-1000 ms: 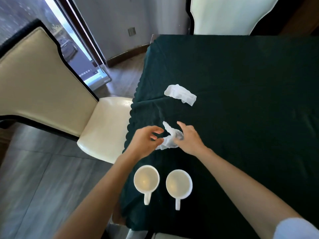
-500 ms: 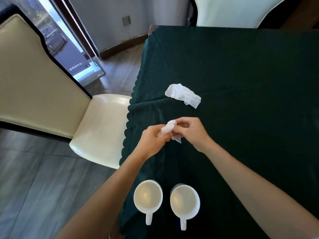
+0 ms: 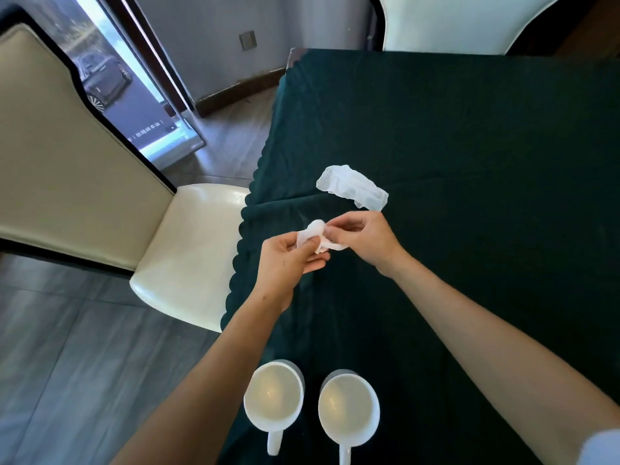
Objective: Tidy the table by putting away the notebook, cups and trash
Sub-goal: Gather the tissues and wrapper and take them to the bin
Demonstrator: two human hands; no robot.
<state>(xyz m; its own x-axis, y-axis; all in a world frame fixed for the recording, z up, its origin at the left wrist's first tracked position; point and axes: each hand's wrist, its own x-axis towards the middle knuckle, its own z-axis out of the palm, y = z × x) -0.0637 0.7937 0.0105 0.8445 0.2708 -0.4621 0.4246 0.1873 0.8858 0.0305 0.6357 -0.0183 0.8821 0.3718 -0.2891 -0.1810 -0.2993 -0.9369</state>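
A small crumpled white tissue (image 3: 313,233) is held above the left edge of the table between both hands. My left hand (image 3: 285,260) pinches its near side and my right hand (image 3: 364,237) pinches its far side. A second, larger crumpled tissue (image 3: 352,186) lies flat on the dark green tablecloth (image 3: 469,162) just beyond my right hand. Two empty white cups (image 3: 274,396) (image 3: 349,406) stand side by side at the near edge of the table, handles pointing towards me. No notebook is in view.
A cream chair (image 3: 188,253) stands close against the table's left side, its tall back (image 3: 57,156) further left. Another cream chair back (image 3: 463,18) stands at the table's far end. Grey floor tiles lie at lower left, a glass door behind.
Both hands lifted the small tissue off the cloth and bunched it between them. The view shifted, so the cups now sit lower in frame.
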